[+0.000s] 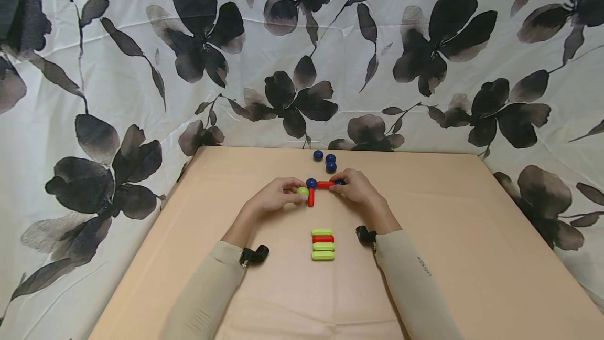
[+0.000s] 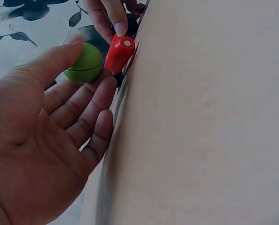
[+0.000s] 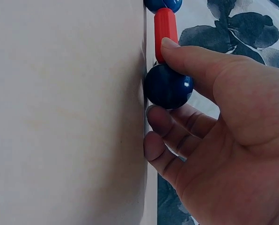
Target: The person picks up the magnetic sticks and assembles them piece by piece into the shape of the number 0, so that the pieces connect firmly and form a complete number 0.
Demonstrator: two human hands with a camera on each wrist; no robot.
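In the head view, my left hand (image 1: 278, 194) pinches a green ball (image 1: 302, 191) between thumb and fingers; the left wrist view shows the ball (image 2: 84, 65) close beside a red magnetic stick (image 2: 119, 54) with a pale dot on its end. This stick extends from a blue ball (image 1: 311, 183) toward me. A second red stick (image 1: 325, 184) runs right from that ball to another blue ball (image 3: 169, 86). My right hand (image 1: 357, 188) pinches this second stick near its right end, thumb on its side, fingers partly hidden behind it and the ball.
Beyond the hands, several blue balls (image 1: 331, 167) lie near the table's far edge. Closer to me, green sticks (image 1: 323, 256) and one red stick (image 1: 323, 238) form a stacked row on the tan table (image 1: 448, 256). A floral cloth (image 1: 358, 56) hangs behind.
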